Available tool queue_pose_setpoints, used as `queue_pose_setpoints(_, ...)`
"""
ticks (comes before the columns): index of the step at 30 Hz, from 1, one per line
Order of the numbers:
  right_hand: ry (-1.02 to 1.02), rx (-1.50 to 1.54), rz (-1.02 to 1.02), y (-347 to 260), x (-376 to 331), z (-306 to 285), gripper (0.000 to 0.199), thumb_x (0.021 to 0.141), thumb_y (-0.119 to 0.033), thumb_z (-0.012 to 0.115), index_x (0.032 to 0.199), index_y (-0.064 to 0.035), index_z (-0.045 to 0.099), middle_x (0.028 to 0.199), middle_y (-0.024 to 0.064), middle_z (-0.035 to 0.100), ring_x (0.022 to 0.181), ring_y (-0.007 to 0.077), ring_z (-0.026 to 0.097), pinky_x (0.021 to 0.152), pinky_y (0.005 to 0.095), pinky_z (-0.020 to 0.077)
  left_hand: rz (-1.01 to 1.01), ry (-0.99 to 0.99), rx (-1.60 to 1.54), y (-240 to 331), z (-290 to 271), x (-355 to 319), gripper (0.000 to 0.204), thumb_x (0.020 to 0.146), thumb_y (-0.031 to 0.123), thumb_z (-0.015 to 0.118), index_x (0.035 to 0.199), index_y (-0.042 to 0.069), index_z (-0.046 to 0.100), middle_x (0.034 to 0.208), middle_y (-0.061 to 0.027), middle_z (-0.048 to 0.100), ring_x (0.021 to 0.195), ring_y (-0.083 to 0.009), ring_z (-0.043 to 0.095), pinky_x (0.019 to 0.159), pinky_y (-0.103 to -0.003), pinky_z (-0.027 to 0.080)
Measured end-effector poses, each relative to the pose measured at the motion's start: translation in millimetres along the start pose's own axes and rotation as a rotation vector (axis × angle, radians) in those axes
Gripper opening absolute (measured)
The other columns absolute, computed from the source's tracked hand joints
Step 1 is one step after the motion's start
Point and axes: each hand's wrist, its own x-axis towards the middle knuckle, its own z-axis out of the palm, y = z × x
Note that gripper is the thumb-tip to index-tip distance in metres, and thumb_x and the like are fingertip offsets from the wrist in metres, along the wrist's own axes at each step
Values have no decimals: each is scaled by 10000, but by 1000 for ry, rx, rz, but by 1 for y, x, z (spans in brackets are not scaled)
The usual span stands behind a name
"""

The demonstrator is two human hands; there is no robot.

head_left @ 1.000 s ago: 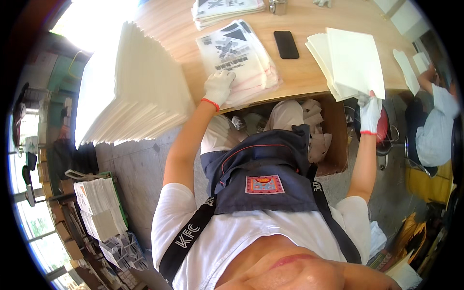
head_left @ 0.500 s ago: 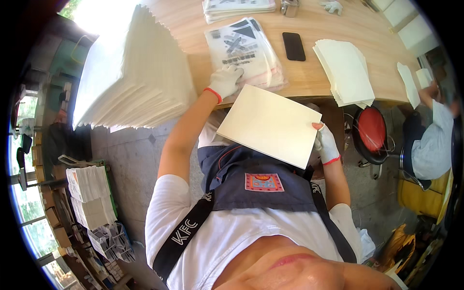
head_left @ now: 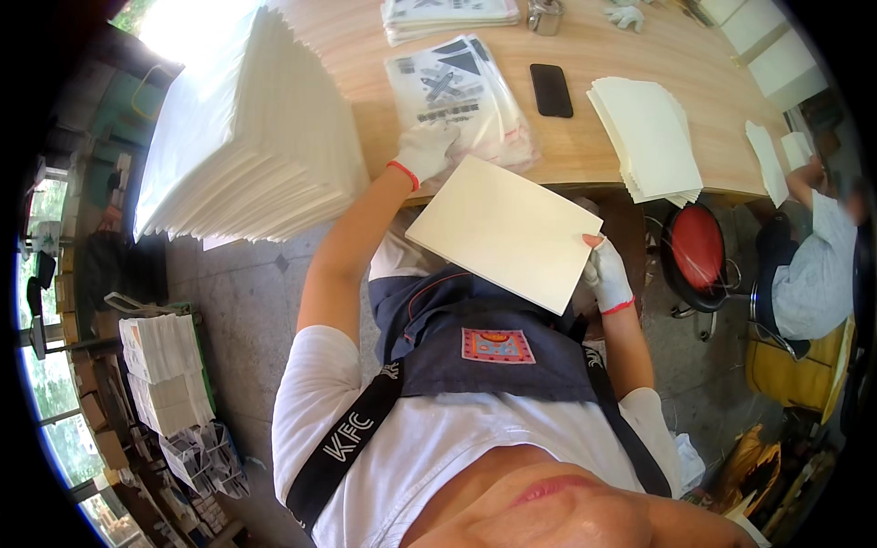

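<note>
A tall block of white paper (head_left: 247,128), finely ridged along its side, crowds the near edge of my bench (head_left: 571,155) at left. A flat black phone (head_left: 551,90) separates glossy plastic bags (head_left: 457,87) from fanned cream sheets (head_left: 649,137) overhanging that edge. Over my lap, my right hand (head_left: 609,272) pinches a smooth rectangular pad (head_left: 507,233), thumb on top. My gloved left hand (head_left: 427,151) rests on the bags; whether it grips, I cannot tell.
</note>
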Motion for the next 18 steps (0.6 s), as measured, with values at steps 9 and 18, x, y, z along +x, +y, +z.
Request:
queue_pose_setpoints(9, 299, 127, -114, 17, 11, 13, 253, 864, -181, 486, 1051, -10, 496, 692, 61, 584, 358, 91, 444, 297, 193, 355, -70, 340, -351, -18, 21, -32, 280, 703, 37, 540, 949, 170, 555, 1026, -11, 564, 993, -251, 529, 767, -364, 468)
queue_pose_setpoints(18, 392, 147, -166, 16, 21, 11, 309, 861, -172, 488, 1115, 4, 501, 707, 57, 602, 371, 75, 449, 321, 185, 351, -325, 371, -525, -11, 0, -42, 116, 781, 119, 536, 863, 151, 613, 906, -46, 615, 842, -255, 593, 710, -351, 470)
